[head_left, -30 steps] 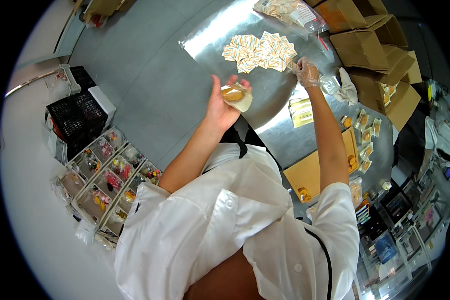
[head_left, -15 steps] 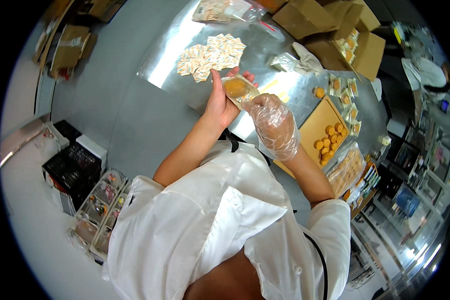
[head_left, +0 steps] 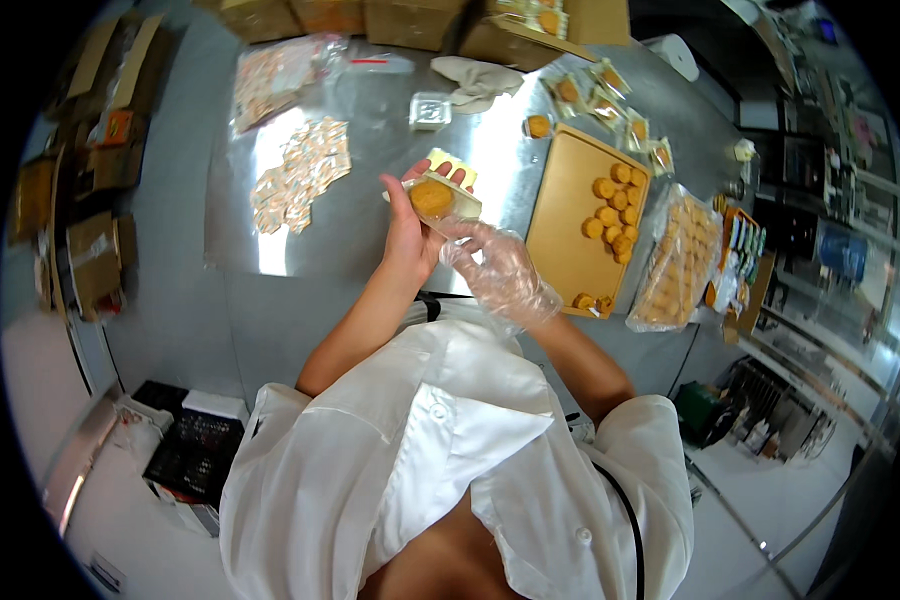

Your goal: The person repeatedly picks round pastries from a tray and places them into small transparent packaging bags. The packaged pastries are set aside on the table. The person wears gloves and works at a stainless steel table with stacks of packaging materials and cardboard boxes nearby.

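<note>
My bare left hand [head_left: 406,238] is closed under a small pouch-like wrapper [head_left: 465,207], with the palm up. A round golden-brown pastry [head_left: 431,199] lies in the wrapper, its top showing. My right hand [head_left: 510,275], in a loose clear plastic glove, is at the wrapper's near right edge. Its forefinger touches that edge, and the thumb stands apart below. Just beyond my left fingertips is a pale yellow stack of flat wrappers [head_left: 454,163], partly hidden by the fingers.
On the metal table, printed sachets [head_left: 305,175] lie left. A tan tray [head_left: 558,205] with several pastries [head_left: 608,215] is right, beside a bag of pastries [head_left: 675,260]. Farther back are wrapped pastries [head_left: 605,108], a clear container [head_left: 430,110], a cloth [head_left: 478,82] and cardboard boxes [head_left: 405,25].
The view has turned, so the tray and sachets appear shifted. My right hand's thumb and forefinger have come apart at the wrapper. The pastry remains in the wrapper on my left hand.
</note>
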`<state>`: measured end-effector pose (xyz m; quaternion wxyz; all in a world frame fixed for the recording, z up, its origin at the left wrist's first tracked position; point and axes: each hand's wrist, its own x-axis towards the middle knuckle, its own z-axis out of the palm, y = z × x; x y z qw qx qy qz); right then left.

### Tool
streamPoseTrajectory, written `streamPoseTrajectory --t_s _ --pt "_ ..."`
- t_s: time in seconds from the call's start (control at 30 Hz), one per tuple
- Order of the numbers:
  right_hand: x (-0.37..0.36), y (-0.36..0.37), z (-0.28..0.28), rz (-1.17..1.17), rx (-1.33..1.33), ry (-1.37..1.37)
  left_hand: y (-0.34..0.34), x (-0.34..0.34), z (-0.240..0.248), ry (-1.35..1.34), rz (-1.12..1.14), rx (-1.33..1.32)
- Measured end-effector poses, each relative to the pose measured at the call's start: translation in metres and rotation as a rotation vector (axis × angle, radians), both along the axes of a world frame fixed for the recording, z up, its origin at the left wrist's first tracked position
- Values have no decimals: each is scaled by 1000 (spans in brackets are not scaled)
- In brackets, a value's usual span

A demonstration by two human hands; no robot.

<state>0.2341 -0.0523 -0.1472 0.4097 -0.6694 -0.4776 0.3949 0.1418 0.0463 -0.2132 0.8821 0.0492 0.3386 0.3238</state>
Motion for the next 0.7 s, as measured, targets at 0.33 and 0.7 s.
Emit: streamPoseTrajectory --t_s 0.33,0.7 --pt "201 -68 -129 -912 -192 568 -48 68 -100 464 -457 597" --pt "537 -2 -252 -1224 -70 270 -26 -16 -83 989 -356 672"
